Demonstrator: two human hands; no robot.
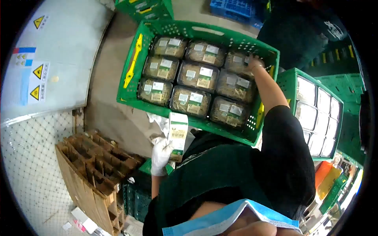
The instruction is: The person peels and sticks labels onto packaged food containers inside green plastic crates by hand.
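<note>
My left hand [160,154], in a white glove, is closed on a stack of white-and-green printed labels [178,135] below the near side of the green crate. Inside that crate [132,103] sit rows of clear-topped dark plastic food trays [197,75] with brownish contents, bearing white stickers and green labels. My bare right hand [256,63] reaches over the crate's right side and touches the far-right tray [237,63]. Its fingers are partly hidden and blurred, so their grip is unclear. Crumpled white backing paper [159,122] hangs behind the label stack.
Another green crate [293,84] with packed trays stands to the right. A wooden pallet [84,188] leans at lower left beside dark crates [138,192]. A metal cabinet [65,74] with warning signs is at left. Blue crates [232,10] and a person in dark clothing [293,33] are beyond.
</note>
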